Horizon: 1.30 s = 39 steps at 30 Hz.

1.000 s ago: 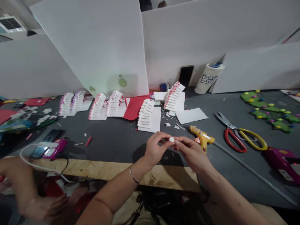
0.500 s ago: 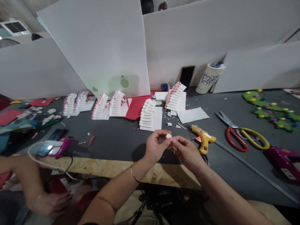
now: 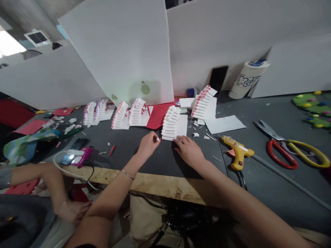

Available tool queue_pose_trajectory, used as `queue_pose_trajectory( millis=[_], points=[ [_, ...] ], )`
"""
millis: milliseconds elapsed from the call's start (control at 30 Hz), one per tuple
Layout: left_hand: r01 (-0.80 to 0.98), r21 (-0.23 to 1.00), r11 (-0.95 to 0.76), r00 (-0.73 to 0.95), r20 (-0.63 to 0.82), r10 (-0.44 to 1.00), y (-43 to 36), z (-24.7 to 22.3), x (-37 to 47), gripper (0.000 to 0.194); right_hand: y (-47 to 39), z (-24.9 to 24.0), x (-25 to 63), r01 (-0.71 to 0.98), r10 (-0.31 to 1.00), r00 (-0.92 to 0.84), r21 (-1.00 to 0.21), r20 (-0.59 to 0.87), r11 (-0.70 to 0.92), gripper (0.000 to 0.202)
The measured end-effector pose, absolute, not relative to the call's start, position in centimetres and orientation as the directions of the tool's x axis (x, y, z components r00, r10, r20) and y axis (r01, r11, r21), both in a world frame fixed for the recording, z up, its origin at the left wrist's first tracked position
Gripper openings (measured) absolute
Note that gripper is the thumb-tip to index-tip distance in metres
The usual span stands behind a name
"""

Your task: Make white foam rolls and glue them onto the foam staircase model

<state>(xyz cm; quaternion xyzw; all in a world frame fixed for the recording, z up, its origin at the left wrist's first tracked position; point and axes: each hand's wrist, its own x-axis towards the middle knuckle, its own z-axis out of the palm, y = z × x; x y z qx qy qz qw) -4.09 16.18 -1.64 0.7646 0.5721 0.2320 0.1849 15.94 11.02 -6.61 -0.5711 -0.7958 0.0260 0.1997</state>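
My left hand (image 3: pixel 148 145) pinches a small white piece (image 3: pixel 158 139) with a bit of red at its edge, just off the lower left corner of a white card assembly. That assembly (image 3: pixel 169 126) has a stepped row of white strips with rounded ends on a white card (image 3: pixel 182 124). The fingertips of my right hand (image 3: pixel 188 148) rest at the card's lower edge, with the fingers apart and nothing visible in them. Similar assemblies with pink or purple tips stand to the left (image 3: pixel 120 116) and behind on the right (image 3: pixel 203 105).
Right of my hands lie a yellow glue gun (image 3: pixel 237 151), scissors (image 3: pixel 281 143) and a blank white card (image 3: pixel 226 124). A cup (image 3: pixel 247 81) and phone (image 3: pixel 218 78) stand behind. At left are a purple device (image 3: pixel 84 156) and another person's hand (image 3: pixel 71 210).
My hands have separated. The left moved leftward with the small white piece, and the right came down at the card's lower edge. The view has shifted, so the table objects at right appear further right.
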Motion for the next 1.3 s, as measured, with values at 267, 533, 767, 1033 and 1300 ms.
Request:
queue_pose_trajectory(
  millis=[267,533,767,1033,1300],
  points=[
    [0.781,0.553,-0.292,0.276,0.115,0.954,16.9,-2.0,-4.1,0.016,9.5,-6.8,14.6,0.919,0.931,-0.231,-0.251,0.282,0.304,0.038],
    [0.822,0.476,-0.312,0.309,0.086,0.947,17.8,-2.0,-3.2,0.016,9.3,-6.9,14.7,0.894,0.928,-0.229,-0.315,0.292,0.320,0.037],
    [0.861,0.393,-0.323,0.348,0.009,0.937,18.7,-2.3,-2.7,0.016,9.4,-6.8,14.6,0.894,0.927,-0.238,-0.309,0.290,0.325,0.038],
    [0.896,0.377,-0.235,0.268,-0.036,0.963,19.3,-2.9,-2.3,0.014,9.4,-6.9,14.5,0.920,0.926,-0.237,-0.238,0.294,0.311,0.037],
    [0.867,0.453,-0.207,0.219,0.025,0.975,18.4,-3.4,-2.2,0.011,9.3,-6.8,14.4,0.919,0.928,-0.230,-0.248,0.294,0.306,0.038]
  ],
)
